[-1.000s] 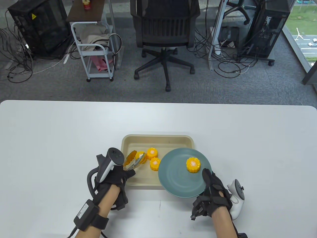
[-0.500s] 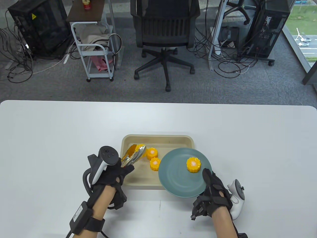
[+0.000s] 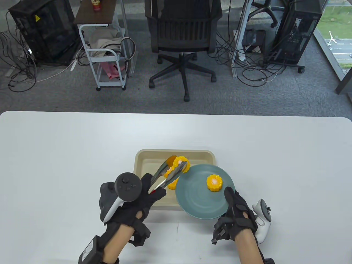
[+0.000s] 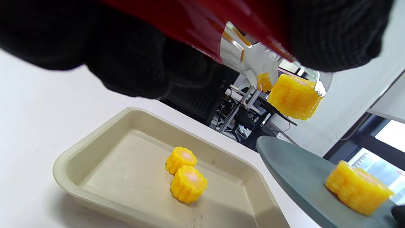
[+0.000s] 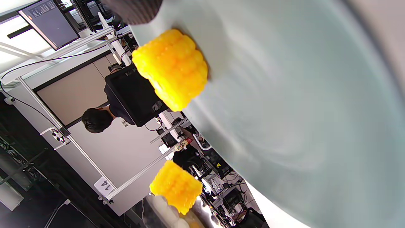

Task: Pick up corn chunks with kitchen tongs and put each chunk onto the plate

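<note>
While the left hand [image 3: 137, 199] grips the tongs [image 3: 168, 176] with its fingers [image 4: 136, 63] curled round the red handles, the tong tips clamp a corn chunk [image 4: 294, 96] held in the air above the tray [image 3: 143, 162], just beside the plate's [image 3: 198, 203] left rim. Two more chunks [image 4: 185, 175] lie touching each other in the tray near the middle of the surface's [image 3: 55, 154] near half, and one chunk [image 3: 214, 183] sits on the plate. The right hand [image 3: 238, 217] holds the plate's near right rim, thumb laid on top, the other fingers curled below the rim.
</note>
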Demonstrator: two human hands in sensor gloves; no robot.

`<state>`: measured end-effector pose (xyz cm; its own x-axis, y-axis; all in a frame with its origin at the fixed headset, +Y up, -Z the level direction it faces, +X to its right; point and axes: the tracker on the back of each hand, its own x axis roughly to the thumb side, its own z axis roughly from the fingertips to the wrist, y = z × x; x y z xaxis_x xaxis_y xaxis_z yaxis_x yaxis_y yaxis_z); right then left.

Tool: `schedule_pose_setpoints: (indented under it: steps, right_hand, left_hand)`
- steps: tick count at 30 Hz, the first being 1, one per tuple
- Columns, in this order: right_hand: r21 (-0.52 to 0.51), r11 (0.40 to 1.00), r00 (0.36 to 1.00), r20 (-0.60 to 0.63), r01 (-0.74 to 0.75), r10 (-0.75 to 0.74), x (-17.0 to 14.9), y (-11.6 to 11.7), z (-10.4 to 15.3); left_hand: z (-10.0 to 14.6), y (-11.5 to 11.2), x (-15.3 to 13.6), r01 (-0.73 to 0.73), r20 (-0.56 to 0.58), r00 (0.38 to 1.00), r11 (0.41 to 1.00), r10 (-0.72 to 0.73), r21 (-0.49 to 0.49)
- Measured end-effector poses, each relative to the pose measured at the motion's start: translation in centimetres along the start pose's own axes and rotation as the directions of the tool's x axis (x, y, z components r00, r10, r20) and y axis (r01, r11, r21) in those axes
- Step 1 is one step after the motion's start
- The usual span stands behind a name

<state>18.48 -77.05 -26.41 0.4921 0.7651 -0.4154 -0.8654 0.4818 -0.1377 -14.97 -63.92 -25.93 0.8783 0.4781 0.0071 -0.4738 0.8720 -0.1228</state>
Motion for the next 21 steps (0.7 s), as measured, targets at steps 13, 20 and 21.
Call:
schedule_pose_setpoints:
  steps: [13, 20, 21]
  right_hand:
    - [0.015, 0.999, 0.999, -0.025, 0.034, -0.034, -0.2, 0.0, -0.1]
    - [0.008, 1.000, 1.000, -0.019, 0.022, -0.021, -0.2, 0.0, -0.1]
    - [-0.005, 1.000, 1.000, -0.016, 0.007, -0.007, -0.2, -0.1, -0.1]
  left_hand:
    - [0.2, -2.3, 1.9, 0.106, 0.074, 0.992, 0.992, -0.102, -0.062]
    - [-0.3, -2.9, 1.6, 0.063, 0.073, 0.996, 0.995, -0.057, -0.074]
    - [-0.3, -2.8, 1.4, 0.054, 0.073, 0.996, 0.995, -0.048, -0.083]
